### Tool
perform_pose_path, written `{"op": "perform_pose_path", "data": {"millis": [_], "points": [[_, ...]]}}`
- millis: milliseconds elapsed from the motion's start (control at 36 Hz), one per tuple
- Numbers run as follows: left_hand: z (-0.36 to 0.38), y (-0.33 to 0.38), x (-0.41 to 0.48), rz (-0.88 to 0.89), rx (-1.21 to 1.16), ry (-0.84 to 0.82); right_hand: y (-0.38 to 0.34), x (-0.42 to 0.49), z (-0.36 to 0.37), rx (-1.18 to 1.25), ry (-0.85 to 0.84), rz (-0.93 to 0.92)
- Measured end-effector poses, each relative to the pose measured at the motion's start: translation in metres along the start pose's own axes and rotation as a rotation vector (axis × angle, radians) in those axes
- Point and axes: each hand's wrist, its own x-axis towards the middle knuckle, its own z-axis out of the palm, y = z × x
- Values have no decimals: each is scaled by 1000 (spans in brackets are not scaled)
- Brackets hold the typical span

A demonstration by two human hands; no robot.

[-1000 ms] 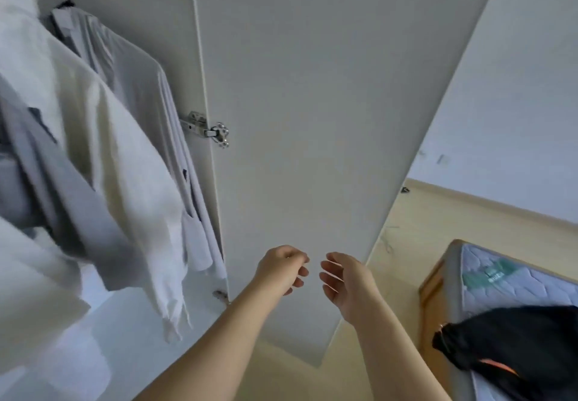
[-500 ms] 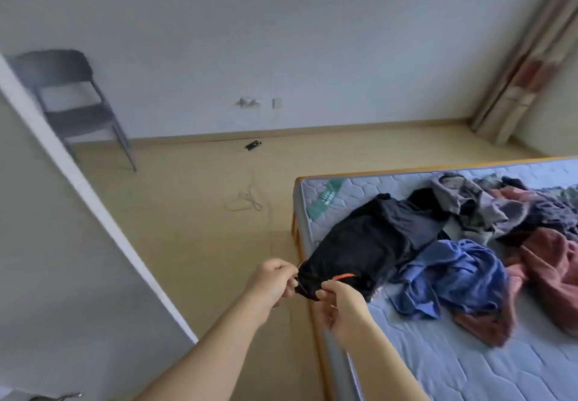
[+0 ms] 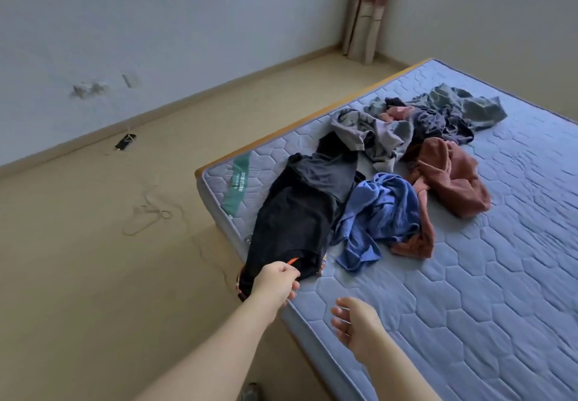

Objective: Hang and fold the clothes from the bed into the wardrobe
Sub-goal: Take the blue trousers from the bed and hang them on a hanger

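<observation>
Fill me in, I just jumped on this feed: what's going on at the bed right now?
A person stands at the corner of the blue quilted mattress. The left hand pinches the near end of the black garment with orange trim, which lies stretched along the mattress edge. The right hand hovers open beside it, holding nothing. A crumpled blue garment, a rust-red garment and several grey garments lie heaped further in, so most of the pile is not yet put away.

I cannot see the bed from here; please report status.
Left hand pinches black garment at mattress edge. Right hand holds nothing. Blue garment beside it.
</observation>
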Motion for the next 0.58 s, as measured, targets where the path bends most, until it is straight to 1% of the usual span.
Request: {"op": "perform_pose_path", "data": {"millis": [194, 472, 583], "points": [[45, -4, 34, -99, 107, -107, -13, 35, -31, 88, 77, 69], [132, 2, 108, -239, 134, -114, -42, 116, -89, 125, 130, 186], [163, -4, 146, -254, 157, -111, -52, 155, -106, 188, 175, 257]]}}
